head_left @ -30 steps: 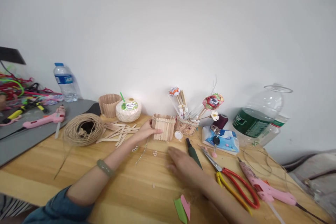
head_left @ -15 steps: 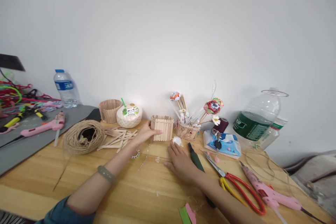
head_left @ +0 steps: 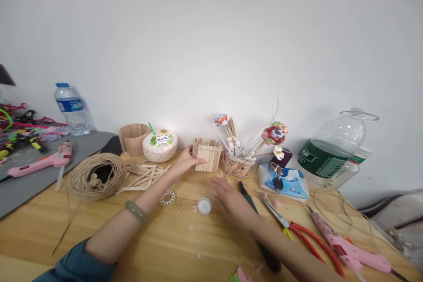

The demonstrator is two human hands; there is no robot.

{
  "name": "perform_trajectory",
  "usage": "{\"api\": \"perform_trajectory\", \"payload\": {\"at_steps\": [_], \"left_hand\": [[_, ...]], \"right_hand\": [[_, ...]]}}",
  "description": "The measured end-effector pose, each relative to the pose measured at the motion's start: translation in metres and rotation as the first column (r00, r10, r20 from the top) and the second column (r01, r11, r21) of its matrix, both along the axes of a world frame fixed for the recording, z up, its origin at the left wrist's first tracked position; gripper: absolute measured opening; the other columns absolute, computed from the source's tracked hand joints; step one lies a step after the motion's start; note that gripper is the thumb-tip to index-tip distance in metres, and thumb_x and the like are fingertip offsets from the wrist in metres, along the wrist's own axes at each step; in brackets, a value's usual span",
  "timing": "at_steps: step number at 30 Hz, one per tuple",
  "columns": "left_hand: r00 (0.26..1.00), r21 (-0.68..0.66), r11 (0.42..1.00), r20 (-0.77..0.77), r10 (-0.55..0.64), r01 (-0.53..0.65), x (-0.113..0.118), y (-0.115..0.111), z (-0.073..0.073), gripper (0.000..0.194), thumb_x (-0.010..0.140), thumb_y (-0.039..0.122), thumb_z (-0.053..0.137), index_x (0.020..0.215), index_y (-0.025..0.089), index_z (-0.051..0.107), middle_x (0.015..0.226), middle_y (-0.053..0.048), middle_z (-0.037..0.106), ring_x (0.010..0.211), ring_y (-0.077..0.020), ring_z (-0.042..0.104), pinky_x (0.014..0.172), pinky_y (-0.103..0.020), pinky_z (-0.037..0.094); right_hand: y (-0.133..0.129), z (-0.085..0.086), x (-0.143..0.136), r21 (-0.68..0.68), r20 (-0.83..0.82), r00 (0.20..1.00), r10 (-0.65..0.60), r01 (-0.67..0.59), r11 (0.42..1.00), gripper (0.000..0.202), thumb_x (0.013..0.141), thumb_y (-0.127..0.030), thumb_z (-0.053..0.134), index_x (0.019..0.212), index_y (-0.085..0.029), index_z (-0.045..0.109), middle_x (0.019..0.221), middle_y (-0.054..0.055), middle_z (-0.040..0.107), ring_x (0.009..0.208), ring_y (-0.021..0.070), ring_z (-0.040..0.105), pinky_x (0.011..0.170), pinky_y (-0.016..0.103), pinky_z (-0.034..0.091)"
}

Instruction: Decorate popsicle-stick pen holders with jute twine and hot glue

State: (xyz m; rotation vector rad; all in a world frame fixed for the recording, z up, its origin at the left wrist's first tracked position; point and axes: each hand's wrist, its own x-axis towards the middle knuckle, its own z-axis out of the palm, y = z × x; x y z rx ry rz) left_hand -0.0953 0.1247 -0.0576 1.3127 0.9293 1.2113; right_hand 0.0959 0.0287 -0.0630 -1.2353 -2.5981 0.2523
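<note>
My left hand [head_left: 187, 161] grips the left side of a small craft-stick basket [head_left: 208, 158], its thumb across the front. The basket stands upright near the back of the table. Blurred by motion, my right hand [head_left: 231, 202] hovers over the wood in front of it, fingers stretched out and nothing visible in them. Just left of those fingers lies a small round white dish [head_left: 204, 206], apart from the hand. A thin sparkly strand [head_left: 185, 196] trails on the table, and a white ring with holes [head_left: 167, 197] lies beside my left forearm.
At left are a twine coil [head_left: 95, 176], loose craft sticks [head_left: 145, 176], a second stick basket [head_left: 134, 140] and a wrapped coconut [head_left: 160, 146]. At right are a flower-filled basket [head_left: 239, 165], a dark-handled tool [head_left: 251, 202], scissors [head_left: 280, 218], a pink glue gun [head_left: 350, 249] and a large bottle [head_left: 325, 158].
The white dish has moved toward me and left, out from beside the basket. My right hand has come off it. The left hand still holds the basket; the view has shifted slightly.
</note>
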Motion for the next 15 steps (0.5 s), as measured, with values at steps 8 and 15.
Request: {"api": "perform_trajectory", "payload": {"at_steps": [8,15], "left_hand": [[1.0,0.015,0.999,0.002,0.029,-0.029,0.004,0.013,-0.008,0.069,0.053,0.024,0.085,0.113,0.012,0.053,0.119,-0.015,0.063,0.109,-0.0298,0.059,0.095,-0.042,0.046],[1.0,-0.005,1.0,0.021,-0.02,0.02,0.008,0.017,-0.011,0.068,0.053,0.021,0.084,0.113,0.011,0.054,0.119,-0.016,0.062,0.109,-0.0304,0.059,0.094,-0.042,0.046]], "right_hand": [[0.014,-0.025,-0.016,-0.018,0.084,0.99,-0.114,0.116,0.993,0.044,0.09,-0.035,0.054,0.129,-0.018,0.046,0.137,0.012,0.044,0.122,0.0285,0.046,0.097,0.053,0.04],[0.021,-0.008,-0.003,0.098,0.191,0.97,-0.151,0.135,0.986,0.032,0.09,-0.029,0.054,0.121,-0.019,0.052,0.129,0.009,0.051,0.11,0.0236,0.054,0.09,0.046,0.047]]}}
